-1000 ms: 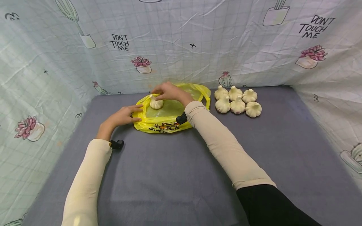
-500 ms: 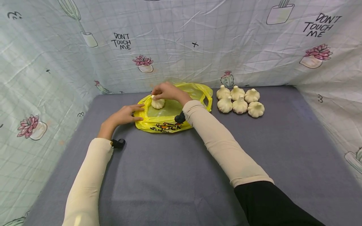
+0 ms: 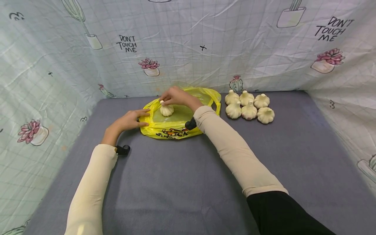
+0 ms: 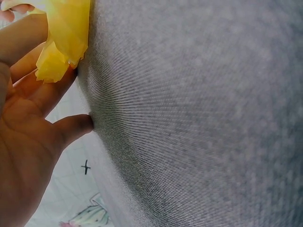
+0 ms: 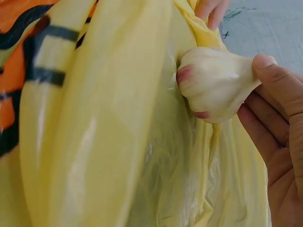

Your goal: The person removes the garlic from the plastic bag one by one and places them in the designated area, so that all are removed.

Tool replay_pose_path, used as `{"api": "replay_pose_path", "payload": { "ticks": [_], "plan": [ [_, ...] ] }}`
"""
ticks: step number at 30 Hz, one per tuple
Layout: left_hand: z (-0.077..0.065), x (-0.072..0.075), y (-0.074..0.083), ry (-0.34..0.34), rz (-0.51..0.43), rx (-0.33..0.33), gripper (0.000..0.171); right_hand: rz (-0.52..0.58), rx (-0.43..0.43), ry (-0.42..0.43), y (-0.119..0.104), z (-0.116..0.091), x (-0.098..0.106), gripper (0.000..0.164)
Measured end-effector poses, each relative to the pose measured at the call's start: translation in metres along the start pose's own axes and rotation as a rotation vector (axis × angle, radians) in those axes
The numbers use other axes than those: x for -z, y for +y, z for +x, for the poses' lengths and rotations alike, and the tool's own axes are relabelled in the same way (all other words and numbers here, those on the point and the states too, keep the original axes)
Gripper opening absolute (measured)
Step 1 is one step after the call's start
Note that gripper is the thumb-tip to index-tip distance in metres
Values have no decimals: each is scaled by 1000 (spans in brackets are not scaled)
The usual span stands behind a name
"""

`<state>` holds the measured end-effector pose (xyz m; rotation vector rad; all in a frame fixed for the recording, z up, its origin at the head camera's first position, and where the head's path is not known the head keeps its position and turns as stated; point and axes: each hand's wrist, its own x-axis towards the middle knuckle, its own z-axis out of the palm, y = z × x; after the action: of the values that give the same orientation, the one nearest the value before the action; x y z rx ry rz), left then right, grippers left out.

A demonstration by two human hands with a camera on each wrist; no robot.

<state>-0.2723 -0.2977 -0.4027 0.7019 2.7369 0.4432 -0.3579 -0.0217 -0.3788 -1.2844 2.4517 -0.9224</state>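
Note:
In the head view my right hand (image 3: 179,97) reaches over a yellow plastic bag (image 3: 173,130) and pinches a garlic bulb (image 3: 166,110) by its stem. The right wrist view shows the thumb and fingers on that stem; the pale bulb (image 5: 213,85) has pink patches and hangs at the bag's opening. My left hand (image 3: 127,120) rests at the bag's left edge with its fingers extended. In the left wrist view yellow plastic (image 4: 66,38) drapes by the fingers, and the thumb stands apart from them, its tip at the grey cloth.
Several garlic bulbs (image 3: 248,110) sit in two rows to the right of the bag. Under everything lies a grey cloth (image 3: 164,182). A white sheet (image 3: 188,42) printed with plants and lettering hangs behind and at both sides.
My right hand has shifted the garlic bulb slightly right and a little lower over the bag. The left hand stays at the bag's edge, and the head view has shifted slightly.

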Motion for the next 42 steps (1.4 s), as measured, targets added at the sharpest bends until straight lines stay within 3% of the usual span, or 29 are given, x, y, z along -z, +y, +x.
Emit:
{"api": "replay_pose_path", "payload": {
  "ticks": [18,31,42],
  "plan": [
    [0,0,0,8,6,0,57,-15,124,45,-10,-32,23,27],
    [-2,-3,-1,-6,-6,4,58,-36,146,39,-9,-67,37,27],
    [-4,-1,-1,-8,-19,14,59,-68,148,93,0,-105,39,26]
  ]
}}
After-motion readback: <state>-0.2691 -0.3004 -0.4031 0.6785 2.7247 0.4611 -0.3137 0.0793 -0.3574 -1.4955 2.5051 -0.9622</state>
